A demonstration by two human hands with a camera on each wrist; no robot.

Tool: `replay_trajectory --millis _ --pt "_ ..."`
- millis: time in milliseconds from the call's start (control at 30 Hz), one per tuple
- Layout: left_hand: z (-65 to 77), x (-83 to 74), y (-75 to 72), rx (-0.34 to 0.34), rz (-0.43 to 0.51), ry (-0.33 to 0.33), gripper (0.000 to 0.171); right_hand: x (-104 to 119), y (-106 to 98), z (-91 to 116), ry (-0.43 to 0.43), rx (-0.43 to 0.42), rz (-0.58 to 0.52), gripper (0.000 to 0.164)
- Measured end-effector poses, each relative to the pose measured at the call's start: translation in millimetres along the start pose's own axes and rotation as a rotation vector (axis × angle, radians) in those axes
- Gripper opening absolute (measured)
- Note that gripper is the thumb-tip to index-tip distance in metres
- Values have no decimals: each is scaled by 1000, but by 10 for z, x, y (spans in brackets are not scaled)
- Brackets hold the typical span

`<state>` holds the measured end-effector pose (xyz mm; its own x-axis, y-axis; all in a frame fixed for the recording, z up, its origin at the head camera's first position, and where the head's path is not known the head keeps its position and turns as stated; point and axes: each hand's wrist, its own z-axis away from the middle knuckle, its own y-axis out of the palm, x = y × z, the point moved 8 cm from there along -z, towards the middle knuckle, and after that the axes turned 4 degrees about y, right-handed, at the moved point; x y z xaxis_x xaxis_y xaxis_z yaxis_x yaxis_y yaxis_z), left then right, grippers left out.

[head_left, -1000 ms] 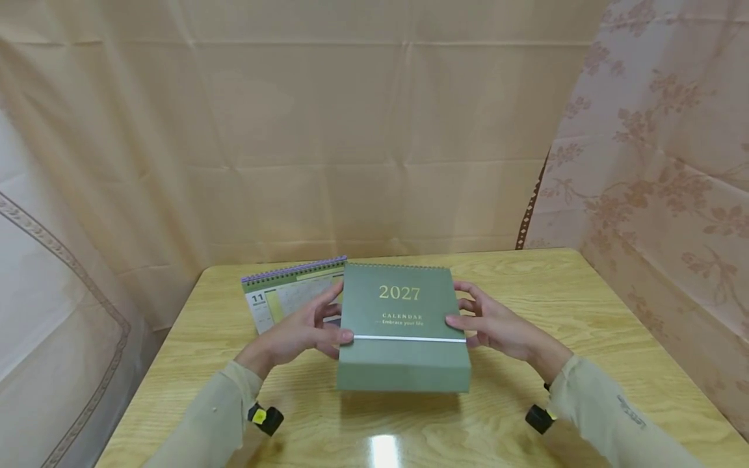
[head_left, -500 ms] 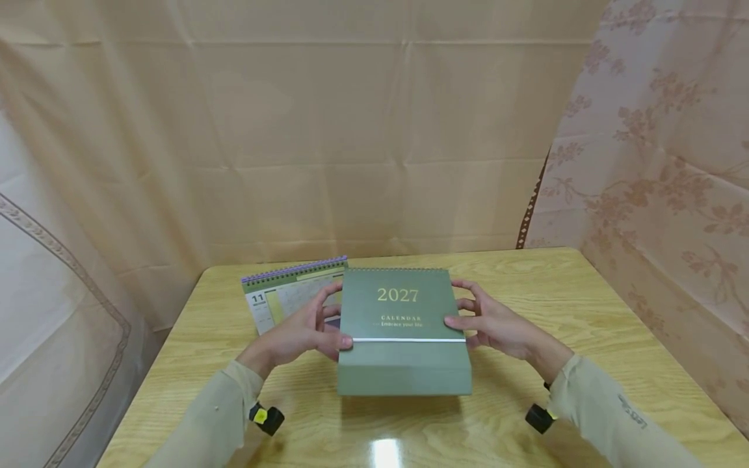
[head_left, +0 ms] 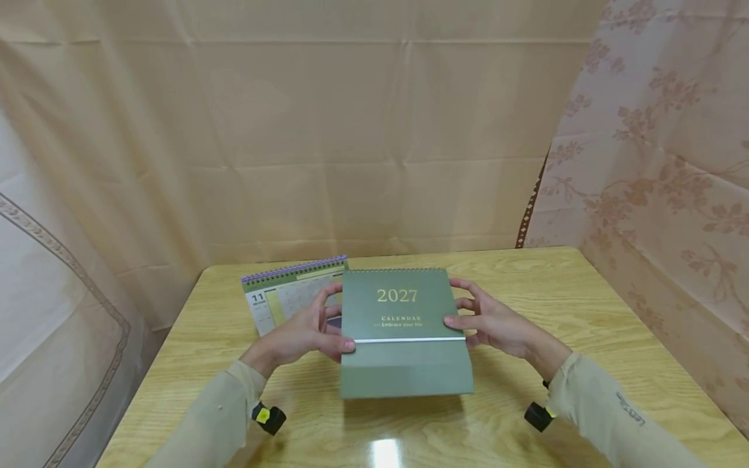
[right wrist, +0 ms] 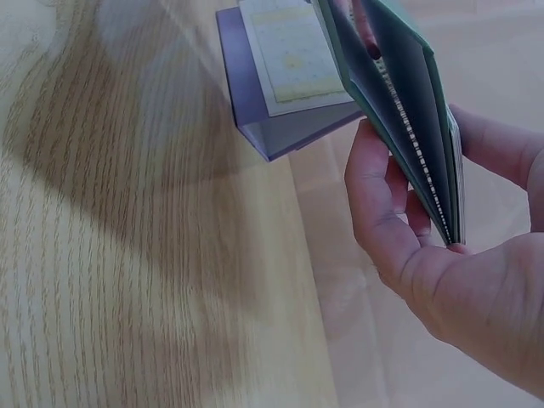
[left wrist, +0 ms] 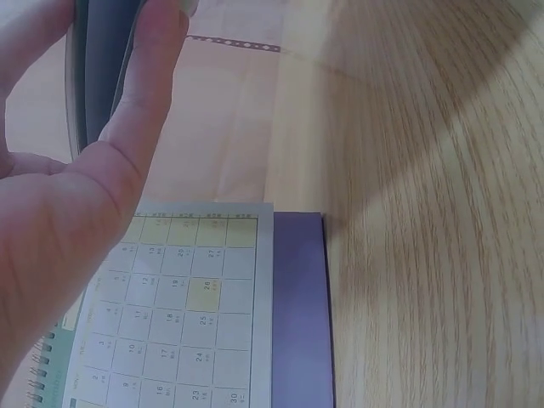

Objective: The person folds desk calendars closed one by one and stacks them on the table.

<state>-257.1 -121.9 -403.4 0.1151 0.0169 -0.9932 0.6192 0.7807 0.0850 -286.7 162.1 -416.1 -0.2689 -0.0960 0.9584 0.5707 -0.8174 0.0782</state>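
Note:
A green desk calendar marked "2027" in gold is held between both hands, leaning back with its spiral binding at the far edge and a white band across its front. My left hand grips its left side, thumb on the front beside the band. On the other side my right hand grips the right edge, thumb on the cover and fingers behind. The right wrist view looks into the hollow folded stand of the green calendar. A shadow lies on the table under its front edge.
Behind the left hand stands a second spiral desk calendar, open at a page marked 11, with a purple stand. Both are over a wooden table. A beige curtain hangs behind, with floral cloth at right.
The green calendar has lowered slightly toward me, and its top edge has come down a little. Both hands keep their hold. The second calendar has not moved.

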Motion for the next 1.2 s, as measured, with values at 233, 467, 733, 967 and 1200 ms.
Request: replay_trajectory --millis 233,467,733,967,1200 --pt "-4 17 -1 -2 10 -7 108 8 9 11 0 -2 -3 87" --pt "-28 -13 18 -26 25 14 114 -8 -13 15 -8 -4 -4 90" --pt "-73 12 15 -31 17 24 117 -16 -11 7 -9 -15 -10 93" --pt "-81 3 27 -28 23 26 119 12 -10 30 -6 -19 5 93" --pt "-92 32 18 -45 -14 -4 119 -5 -34 31 -3 -28 16 94"
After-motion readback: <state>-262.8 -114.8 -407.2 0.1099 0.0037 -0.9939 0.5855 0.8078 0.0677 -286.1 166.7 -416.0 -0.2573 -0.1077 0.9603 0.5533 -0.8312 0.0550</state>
